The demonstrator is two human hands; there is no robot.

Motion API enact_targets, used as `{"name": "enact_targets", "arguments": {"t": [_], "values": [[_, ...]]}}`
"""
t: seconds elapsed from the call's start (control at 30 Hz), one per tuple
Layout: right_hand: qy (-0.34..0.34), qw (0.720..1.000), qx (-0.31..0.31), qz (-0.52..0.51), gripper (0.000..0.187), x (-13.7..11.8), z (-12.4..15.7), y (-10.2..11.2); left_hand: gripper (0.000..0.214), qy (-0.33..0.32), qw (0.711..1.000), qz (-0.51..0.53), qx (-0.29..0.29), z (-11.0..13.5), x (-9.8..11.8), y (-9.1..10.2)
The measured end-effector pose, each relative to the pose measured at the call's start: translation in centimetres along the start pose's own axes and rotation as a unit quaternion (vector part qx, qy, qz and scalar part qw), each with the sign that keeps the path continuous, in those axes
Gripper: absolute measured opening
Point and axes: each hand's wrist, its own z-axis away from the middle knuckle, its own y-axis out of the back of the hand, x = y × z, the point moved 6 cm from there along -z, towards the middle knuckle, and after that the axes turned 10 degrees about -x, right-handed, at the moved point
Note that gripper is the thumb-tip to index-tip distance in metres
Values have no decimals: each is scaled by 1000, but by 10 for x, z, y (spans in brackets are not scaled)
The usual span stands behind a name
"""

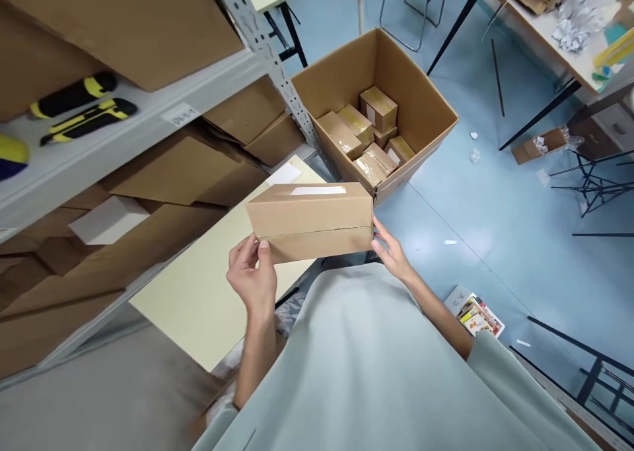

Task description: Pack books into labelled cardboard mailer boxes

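Observation:
Both of my hands hold a closed brown cardboard box (pixel 312 216) in front of my body. A white label strip (pixel 318 190) runs along its upper face. My left hand (pixel 252 269) grips the left end, thumb on the near side. At the opposite end, my right hand (pixel 391 246) presses its fingers against the box's side. Beneath the box's left part lies a pale yellow tabletop (pixel 198 299). Just beyond it stands a large open carton (pixel 426 107), with several small taped boxes (pixel 379 107) inside.
A metal shelf (pixel 218 88) on the left holds flattened cardboard (pixel 178 167) and yellow-black utility knives (pixel 89 117). At upper right, a table (pixel 539 28) carries crumpled plastic. Booklets (pixel 475 312) and paper scraps lie on the blue floor (pixel 475 207).

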Motion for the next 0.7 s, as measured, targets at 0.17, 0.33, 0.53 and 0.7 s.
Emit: {"name": "enact_targets", "arguments": {"t": [0.17,0.33,0.53,0.7], "values": [[8,999,28,-27,96,-6,-6,53,44,-38,999,-32,-7,-10,63,-49],[-3,998,50,-49,101,-13,-23,94,41,-109,993,-53,-8,-43,120,-96],[19,997,64,-50,108,-32,-82,163,46,-235,970,-63,-25,-108,193,-179],[-54,994,70,-60,119,-10,-187,241,45,-208,966,-105,-115,-215,220,-318]]}}
